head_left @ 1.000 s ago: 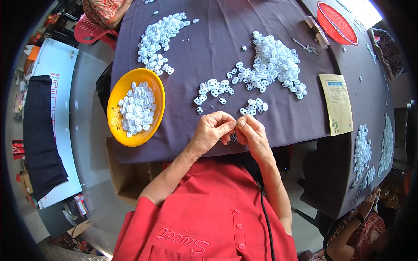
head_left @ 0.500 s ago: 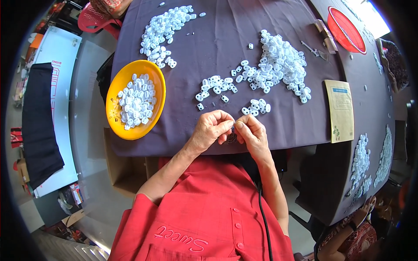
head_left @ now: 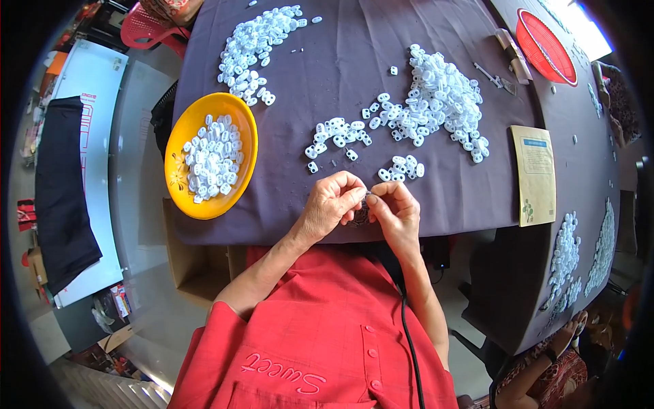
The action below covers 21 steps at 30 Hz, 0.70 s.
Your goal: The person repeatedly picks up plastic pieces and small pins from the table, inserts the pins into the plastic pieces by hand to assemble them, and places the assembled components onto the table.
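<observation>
Smooth, two-holed white ovals (head_left: 411, 162) near fingers (head_left: 350, 198)

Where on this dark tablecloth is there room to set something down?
Bare cloth lies between the yellow bowl and the left hand, and between the small cluster of white pieces by the right hand and the tan paper packet. Crowded: the big heap beyond that cluster.

White pieces (head_left: 443, 99), yellow flower-patterned bowl (head_left: 178, 153), red basket (head_left: 545, 48), dark purplish cloth (head_left: 334, 68)
</observation>
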Motion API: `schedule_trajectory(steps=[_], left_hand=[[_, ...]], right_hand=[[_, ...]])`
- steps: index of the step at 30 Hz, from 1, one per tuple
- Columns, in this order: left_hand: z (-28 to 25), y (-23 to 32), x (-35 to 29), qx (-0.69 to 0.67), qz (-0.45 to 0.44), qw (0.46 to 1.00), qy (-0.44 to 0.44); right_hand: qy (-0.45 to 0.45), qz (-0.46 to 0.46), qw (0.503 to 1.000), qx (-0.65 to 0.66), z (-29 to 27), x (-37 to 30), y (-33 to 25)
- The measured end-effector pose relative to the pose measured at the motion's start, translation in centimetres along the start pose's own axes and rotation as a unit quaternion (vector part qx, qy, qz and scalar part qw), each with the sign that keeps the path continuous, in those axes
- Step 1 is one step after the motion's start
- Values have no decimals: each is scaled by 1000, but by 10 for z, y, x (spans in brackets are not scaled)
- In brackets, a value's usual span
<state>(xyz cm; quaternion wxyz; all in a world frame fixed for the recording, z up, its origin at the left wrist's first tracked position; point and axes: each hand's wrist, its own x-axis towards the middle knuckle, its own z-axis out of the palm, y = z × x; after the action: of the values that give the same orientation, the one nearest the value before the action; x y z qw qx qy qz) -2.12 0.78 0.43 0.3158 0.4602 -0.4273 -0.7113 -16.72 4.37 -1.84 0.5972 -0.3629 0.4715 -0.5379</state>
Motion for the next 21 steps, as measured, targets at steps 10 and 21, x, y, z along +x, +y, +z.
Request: schedule_trajectory(steps=[10,21], left_hand=[[-22,-3,-8,-121,-89,988,35],[-32,-1,-12,-124,-60,989,59]], right_hand=[[-22,-102,968,-227,23,12,-4],[-59,49,978,-192,36,17,-21]])
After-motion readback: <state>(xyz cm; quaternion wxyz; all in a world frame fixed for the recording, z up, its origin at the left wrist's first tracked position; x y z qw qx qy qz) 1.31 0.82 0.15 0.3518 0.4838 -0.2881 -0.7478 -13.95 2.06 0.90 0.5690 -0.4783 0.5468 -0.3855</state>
